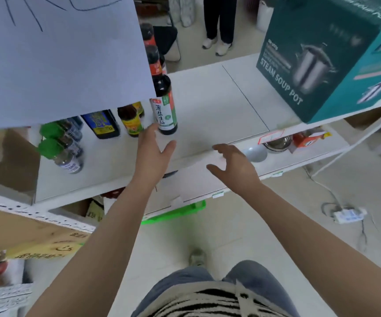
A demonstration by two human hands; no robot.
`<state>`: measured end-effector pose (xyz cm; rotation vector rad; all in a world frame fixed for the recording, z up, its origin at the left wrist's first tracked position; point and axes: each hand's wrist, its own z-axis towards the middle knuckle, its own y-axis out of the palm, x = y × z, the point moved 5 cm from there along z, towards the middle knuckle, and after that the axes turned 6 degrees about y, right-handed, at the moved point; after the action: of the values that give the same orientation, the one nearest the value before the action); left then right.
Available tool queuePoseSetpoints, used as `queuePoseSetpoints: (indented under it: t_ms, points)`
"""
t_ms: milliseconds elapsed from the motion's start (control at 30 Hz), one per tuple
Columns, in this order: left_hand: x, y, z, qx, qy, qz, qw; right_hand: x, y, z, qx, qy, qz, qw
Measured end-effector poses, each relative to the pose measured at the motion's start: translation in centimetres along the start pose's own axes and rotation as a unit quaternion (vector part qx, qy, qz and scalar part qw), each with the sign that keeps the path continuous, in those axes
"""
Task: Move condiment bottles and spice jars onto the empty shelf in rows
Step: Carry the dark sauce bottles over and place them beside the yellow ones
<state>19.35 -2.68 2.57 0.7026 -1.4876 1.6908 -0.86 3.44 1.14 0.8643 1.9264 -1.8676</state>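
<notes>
On the white shelf (207,110) stand a dark soy sauce bottle (164,108) with a white and green label, a small yellow-labelled bottle (131,121), a dark bottle with a blue label (102,124) and two green-capped spice jars (67,154). More dark bottles with red labels (154,58) line up behind. My left hand (154,152) is open, fingertips just below and left of the soy sauce bottle, not gripping it. My right hand (233,165) hovers open over the shelf's front edge, holding nothing.
A teal steam soup pot box (329,56) fills the shelf's right end. A sheet of paper (59,58) hangs over the left, hiding bottle tops. Bowls (255,153) and a red packet (306,139) sit on the lower shelf. A person's legs (219,21) stand beyond.
</notes>
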Motion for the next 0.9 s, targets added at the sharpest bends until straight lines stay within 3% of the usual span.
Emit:
queuePoseSetpoints:
  t_ms: [233, 433, 633, 900]
  points:
    - [2.6, -2.0, 6.6, 0.103, 0.026, -0.029, 0.994, -4.4, 2.2, 9.5, -0.063, -0.046, 0.077, 0.994]
    - [4.1, -1.7, 10.0, 0.117, -0.001, -0.006, 0.993, -8.3, 3.5, 14.6, -0.124, -0.09, 0.177, 0.972]
    - [5.4, -1.9, 11.0, 0.124, 0.01, 0.04, 0.991, -9.3, 4.0, 16.5, -0.164, -0.126, 0.197, 0.958]
    - [6.7, -0.1, 8.7, 0.14, 0.002, -0.072, 0.988, -8.9, 3.6, 16.5, -0.226, -0.154, 0.182, 0.944]
